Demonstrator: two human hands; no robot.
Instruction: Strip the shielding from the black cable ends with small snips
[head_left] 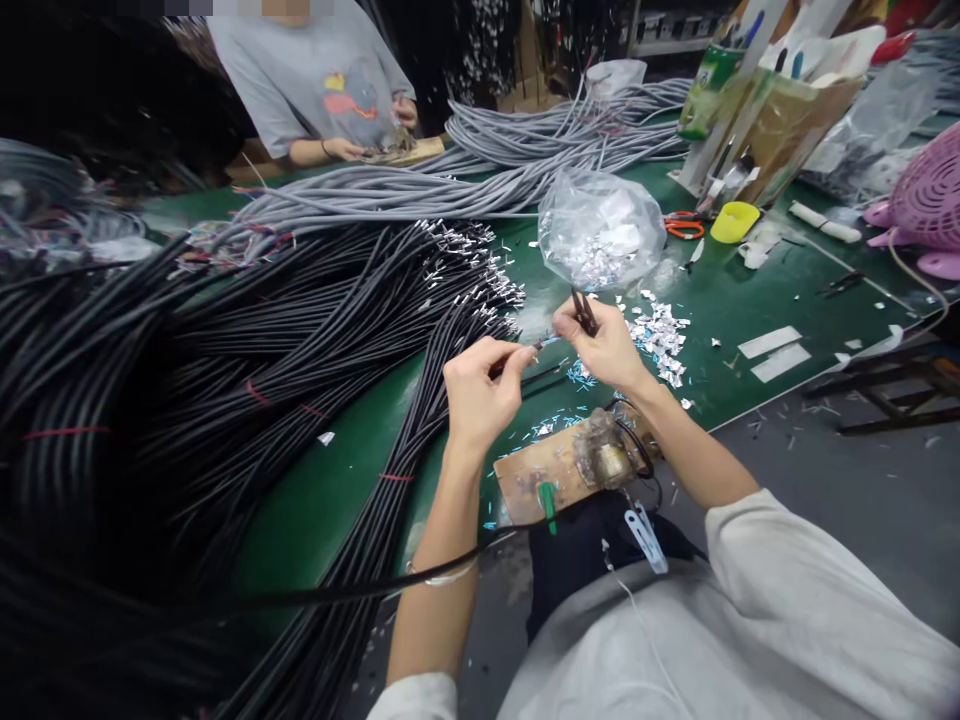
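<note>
My left hand (484,390) is closed around the end of a black cable, its fingers pinched near the tip. Thin wires (538,346) stick out of that end toward my right hand. My right hand (604,345) is closed on dark tweezers (583,312), which point up and away from me. Its fingertips are close to the wires; whether they also pinch one is hidden. Below both hands sits a wooden board (536,470) with a stained metal block (606,455) and a green clip (548,505). Small blue scraps (581,375) are scattered around it.
Bundles of black cable (322,300) fill the left, grey cables (390,190) the back. A plastic bag (600,230) of foil scraps, a foil pile (664,340), orange scissors (684,225), yellow tape (735,222) and a pink fan (926,200) are right. A co-worker (315,90) works opposite.
</note>
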